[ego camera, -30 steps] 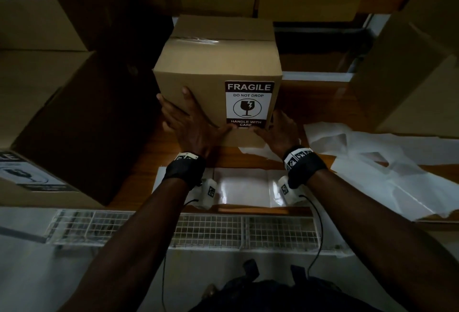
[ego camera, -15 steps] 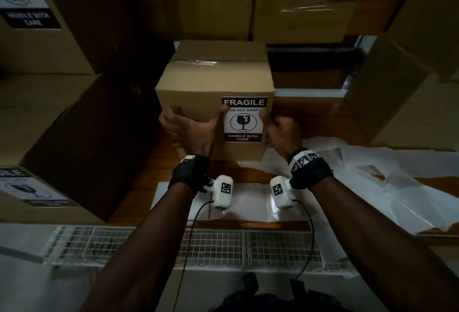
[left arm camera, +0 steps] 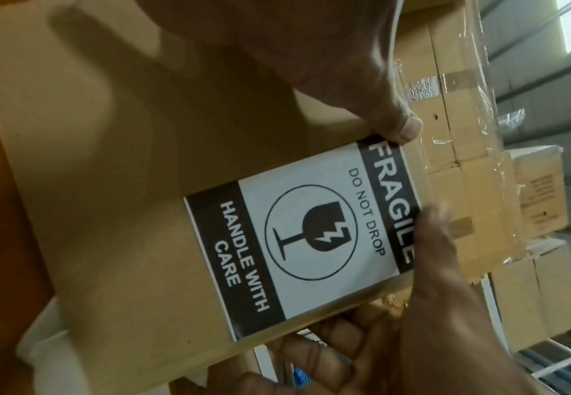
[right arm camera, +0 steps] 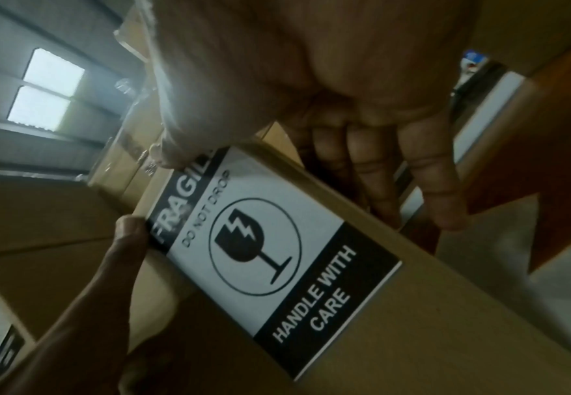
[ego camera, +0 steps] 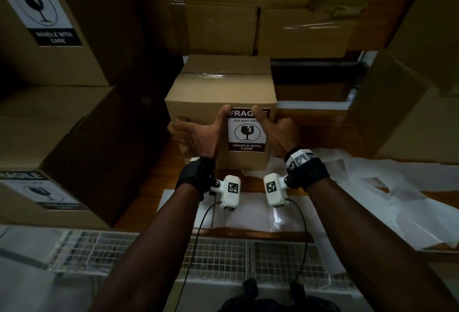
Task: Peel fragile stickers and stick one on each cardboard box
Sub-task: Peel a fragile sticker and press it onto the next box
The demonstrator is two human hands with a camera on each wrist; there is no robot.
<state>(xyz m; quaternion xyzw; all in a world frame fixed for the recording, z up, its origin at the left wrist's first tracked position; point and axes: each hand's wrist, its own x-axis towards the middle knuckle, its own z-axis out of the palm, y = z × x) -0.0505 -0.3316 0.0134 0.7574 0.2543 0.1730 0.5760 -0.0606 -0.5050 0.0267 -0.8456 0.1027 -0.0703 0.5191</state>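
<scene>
The small cardboard box (ego camera: 221, 93) stands upright on the wooden surface (ego camera: 159, 177), its taped top facing up and its front face turned toward the person. On that front face, toward the box's right edge, sits the fragile sticker (ego camera: 246, 130), flat against the cardboard. The sticker's long axis runs vertically: the "FRAGILE" band lies along its top edge just under the box's top rim, "HANDLE WITH CARE" along the bottom, so the print reads upright from the head view.

The left hand (ego camera: 198, 135) holds the box from its left side, fingers curled around the left front corner, thumb stretched up so its tip presses the sticker's upper left corner. The right hand (ego camera: 280, 135) takes the box's right side: the right wrist view shows its fingers reaching along the right face, and its thumb tip lies on the upper right part of the sticker, over the end of the word "FRAGILE". The sticker thus lies between the two thumbs, each grip closed on the box.

Left of the box stand larger stickered boxes (ego camera: 49, 142); below the box lie white backing sheets (ego camera: 248, 214).
</scene>
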